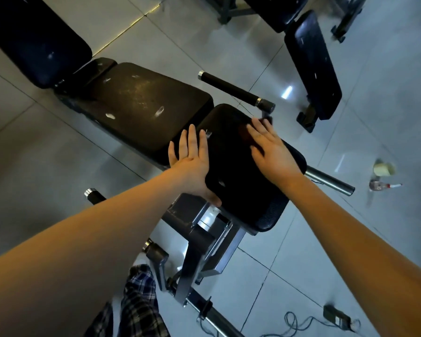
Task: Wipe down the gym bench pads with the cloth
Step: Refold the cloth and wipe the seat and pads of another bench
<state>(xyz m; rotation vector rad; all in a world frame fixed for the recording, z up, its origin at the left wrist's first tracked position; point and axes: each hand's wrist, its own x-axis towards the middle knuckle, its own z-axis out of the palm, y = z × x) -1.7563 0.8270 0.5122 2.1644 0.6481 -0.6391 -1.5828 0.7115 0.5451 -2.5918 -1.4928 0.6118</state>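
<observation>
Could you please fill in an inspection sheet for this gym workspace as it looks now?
Surface: glossy grey tiled floor.
Job's things: seat pad dark; middle pad shows white scuffs; cloth unclear, perhaps the reddish patch under the right fingers.
Clutter: cup and bottle on the floor, right.
Grippers: left hand flat at the seat pad's left edge; right hand flat on top.
Cables: cable with black box on the floor.
Surroundings: second bench beyond.

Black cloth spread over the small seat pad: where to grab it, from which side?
Take the black cloth by its loose near-left corner, coming from the left. That corner overhangs the small black seat pad's edge, beside the left hand; elsewhere it lies flat, offering nothing to pinch.
</observation>
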